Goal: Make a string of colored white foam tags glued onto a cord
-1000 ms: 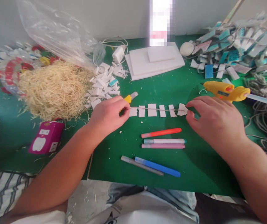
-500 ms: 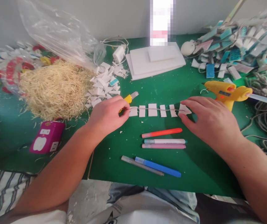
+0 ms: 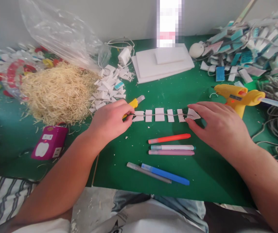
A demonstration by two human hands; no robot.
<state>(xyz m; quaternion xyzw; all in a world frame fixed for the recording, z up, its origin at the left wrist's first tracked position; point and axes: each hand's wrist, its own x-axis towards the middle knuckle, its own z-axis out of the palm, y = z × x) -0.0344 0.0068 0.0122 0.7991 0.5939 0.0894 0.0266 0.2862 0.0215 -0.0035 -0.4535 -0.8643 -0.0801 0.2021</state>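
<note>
A thin grey cord [image 3: 166,114] runs across a row of several small white foam-like pieces [image 3: 159,115] on the green table. At the row's left end my left hand [image 3: 113,118] is closed in a pinch on the cord. Beside that hand, partly hidden by it, lies a yellow utility knife [image 3: 134,103] with its blade out. My right hand [image 3: 216,123] is at the other end, thumb and forefinger on opposite edges of the last, pointed white piece [image 3: 193,113]. Its other fingers are stretched out over the table.
Felt pens, among them a red pen [image 3: 169,138] and a blue pen [image 3: 165,174], lie nearer me. A yellow glue gun [image 3: 238,95] stands right, near tangled cord [image 3: 275,119]. Left are straw [image 3: 61,92] and a purple box [image 3: 49,142]. White sheets [image 3: 163,66] lie behind.
The cord's left end now shows darker at my left fingertips, which have shifted slightly left and down. My right hand keeps its place at the pointed piece.
</note>
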